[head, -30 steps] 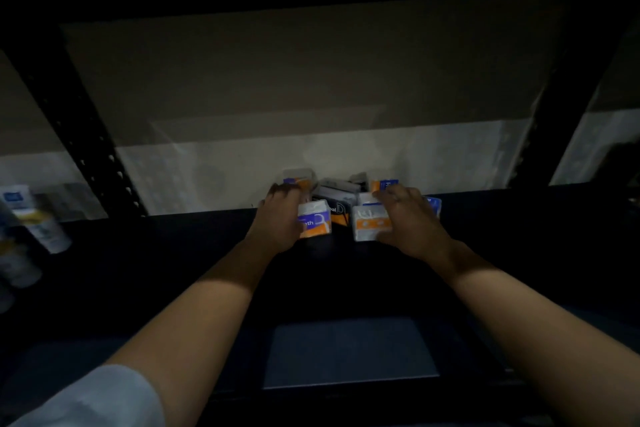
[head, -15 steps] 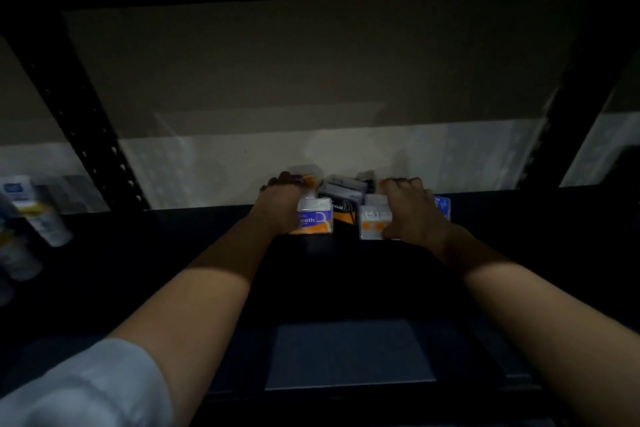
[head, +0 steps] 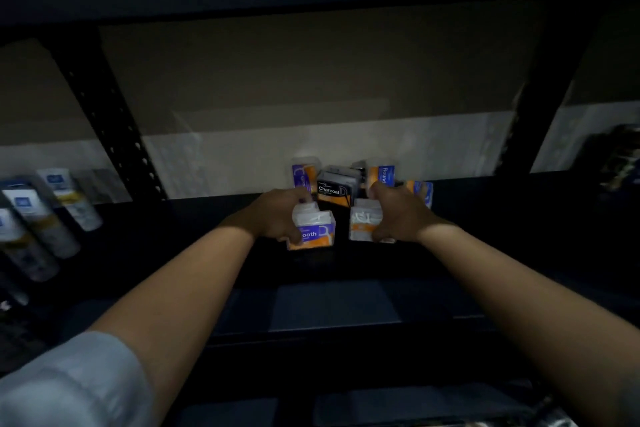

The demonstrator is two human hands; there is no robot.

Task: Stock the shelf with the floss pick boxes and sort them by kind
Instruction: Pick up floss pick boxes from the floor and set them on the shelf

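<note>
1. Dim view into a dark metal shelf [head: 173, 236], pale back wall behind, perforated upright post [head: 114, 135] in the left half of the frame
2. Cluster of floss pick boxes at the centre of the frame, standing on the shelf close to the back wall
3. Left hand [head: 273, 218] wrapped around the left side of a clear box labelled "…ooth" [head: 313, 230], purple and orange label facing the camera, white picks visible through the top; fingers closed on it, thumb at the near lower corner
4. Right hand [head: 398, 215] clamped on a clear orange-labelled box [head: 363, 224] at centre right, fingers curled over its top and right side
5. Those two front boxes apart, a dark gap between them
6. Black Charcoal box [head: 334, 189] just behind that gap, tilted slightly
7. Purple-and-orange box [head: 304, 175] upright behind the left hand, at the back left of the cluster
8. Box marked "Round" [head: 381, 173] upright at the back right, just above the right hand's fingers
9. Another blue-and-orange box [head: 420, 191] partly hidden behind the right hand, at the right edge of the cluster
10. White tubes [head: 52, 215] with blue labels leaning in a row at the left edge of the frame, beyond the post
11. Pale sleeve [head: 69, 381] on the left arm in the lower left corner; right forearm bare
</note>
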